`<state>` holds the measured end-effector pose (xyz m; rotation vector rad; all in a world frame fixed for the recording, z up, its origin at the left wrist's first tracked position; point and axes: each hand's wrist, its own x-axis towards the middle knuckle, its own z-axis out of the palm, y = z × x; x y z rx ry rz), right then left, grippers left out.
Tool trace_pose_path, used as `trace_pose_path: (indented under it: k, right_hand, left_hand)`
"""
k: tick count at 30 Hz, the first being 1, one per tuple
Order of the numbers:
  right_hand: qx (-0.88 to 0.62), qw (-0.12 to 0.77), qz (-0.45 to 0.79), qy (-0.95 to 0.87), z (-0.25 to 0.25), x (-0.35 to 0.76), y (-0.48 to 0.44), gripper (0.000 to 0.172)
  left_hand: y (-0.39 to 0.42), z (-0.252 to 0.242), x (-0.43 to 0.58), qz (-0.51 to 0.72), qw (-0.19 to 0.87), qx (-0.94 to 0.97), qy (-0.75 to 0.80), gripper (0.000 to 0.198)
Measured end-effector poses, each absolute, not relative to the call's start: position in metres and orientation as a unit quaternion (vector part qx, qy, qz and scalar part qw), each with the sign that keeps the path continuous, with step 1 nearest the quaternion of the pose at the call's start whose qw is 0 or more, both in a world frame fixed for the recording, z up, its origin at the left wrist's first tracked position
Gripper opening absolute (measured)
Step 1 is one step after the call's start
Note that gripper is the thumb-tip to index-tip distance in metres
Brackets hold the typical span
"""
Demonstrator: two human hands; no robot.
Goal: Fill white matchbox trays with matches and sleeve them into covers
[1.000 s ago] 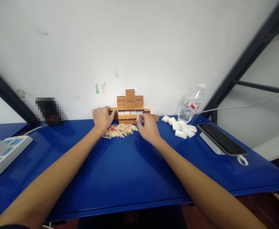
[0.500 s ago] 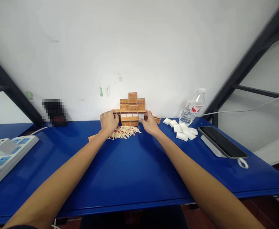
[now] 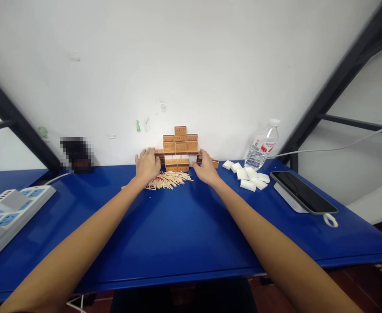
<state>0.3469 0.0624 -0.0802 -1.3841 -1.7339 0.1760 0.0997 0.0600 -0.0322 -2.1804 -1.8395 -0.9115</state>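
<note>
A stepped stack of orange matchboxes [image 3: 180, 148] stands against the wall, with a single box on top and wider rows below. My left hand [image 3: 148, 166] is curled against the left end of the stack, fingers and thumb closed on a matchbox [image 3: 159, 153] there. At the right end, my right hand [image 3: 206, 167] grips a matchbox [image 3: 199, 159] between thumb and fingers; a white piece [image 3: 192, 159] shows beside the thumb. My fingers partly hide both ends. Loose matches [image 3: 169, 179] lie in a heap before the stack, close to my left wrist.
Several white blocks [image 3: 248, 185] lie right of the stack, near a water bottle [image 3: 262, 145]. A phone [image 3: 303, 191] rests farther right on the blue table [image 3: 191, 234]. On the left are a power strip [image 3: 18, 221] and a pixelated dark object [image 3: 77, 155].
My left hand has shifted very slightly left and its fingers have moved a little at the stack's end. The right hand keeps its place. The whole view has shifted slightly.
</note>
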Motion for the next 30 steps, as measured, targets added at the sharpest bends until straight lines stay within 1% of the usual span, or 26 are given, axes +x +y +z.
trace_pose_path:
  k: [2,4,6,7,8,11,13,16,21,23,25,26,28,29,30]
  right_hand:
    - [-0.591,0.450,0.031,-0.669,-0.075,0.355,0.056,0.058]
    - [-0.614,0.447,-0.009,-0.651,-0.068,0.369,0.048,0.045]
    - [-0.630,0.432,-0.041,-0.644,-0.061,0.386,0.042,0.030]
    - [-0.638,0.420,-0.054,-0.643,-0.059,0.395,0.040,0.027]
    - [-0.648,0.408,-0.066,-0.640,-0.057,0.403,0.038,0.026]
    - [-0.673,0.360,-0.090,-0.640,-0.056,0.423,0.039,0.028]
    - [-0.678,0.319,-0.093,-0.655,-0.059,0.430,0.041,0.029]
    - [-0.674,0.262,-0.087,-0.685,-0.064,0.434,0.043,0.026]
    - [-0.658,0.216,-0.069,-0.718,-0.053,0.437,0.038,0.021]
    - [-0.650,0.212,-0.050,-0.728,-0.042,0.438,0.033,0.019]
    - [-0.642,0.215,-0.012,-0.736,-0.029,0.437,0.024,0.021]
    - [-0.635,0.225,0.045,-0.737,-0.022,0.435,0.019,0.024]
    - [-0.600,0.225,0.155,-0.752,-0.009,0.426,0.008,0.035]
    - [-0.575,0.216,0.211,-0.761,-0.004,0.419,0.002,0.039]
    - [-0.545,0.188,0.272,-0.771,-0.001,0.410,-0.004,0.042]
  left_hand:
    - [0.048,-0.028,0.093,-0.322,0.080,-0.733,-0.595,0.040]
    - [0.033,-0.025,0.083,-0.336,0.082,-0.748,-0.567,0.036]
    - [0.018,-0.026,0.071,-0.340,0.073,-0.773,-0.531,0.027]
    - [0.011,-0.028,0.066,-0.340,0.066,-0.787,-0.511,0.021]
    - [0.004,-0.031,0.060,-0.339,0.060,-0.800,-0.491,0.018]
    - [-0.008,-0.042,0.047,-0.350,0.053,-0.824,-0.443,0.018]
    - [-0.012,-0.049,0.044,-0.360,0.052,-0.831,-0.420,0.020]
    - [-0.017,-0.057,0.046,-0.392,0.046,-0.839,-0.375,0.020]
    - [-0.030,-0.057,0.058,-0.418,0.051,-0.854,-0.307,0.015]
    - [-0.036,-0.057,0.061,-0.410,0.051,-0.861,-0.295,0.014]
    - [-0.040,-0.058,0.064,-0.398,0.038,-0.873,-0.281,0.013]
    - [-0.042,-0.059,0.065,-0.391,0.030,-0.877,-0.276,0.013]
    - [-0.045,-0.062,0.067,-0.379,0.013,-0.885,-0.272,0.013]
    - [-0.046,-0.062,0.068,-0.374,0.007,-0.887,-0.272,0.014]
    - [-0.048,-0.063,0.070,-0.372,0.006,-0.887,-0.273,0.017]
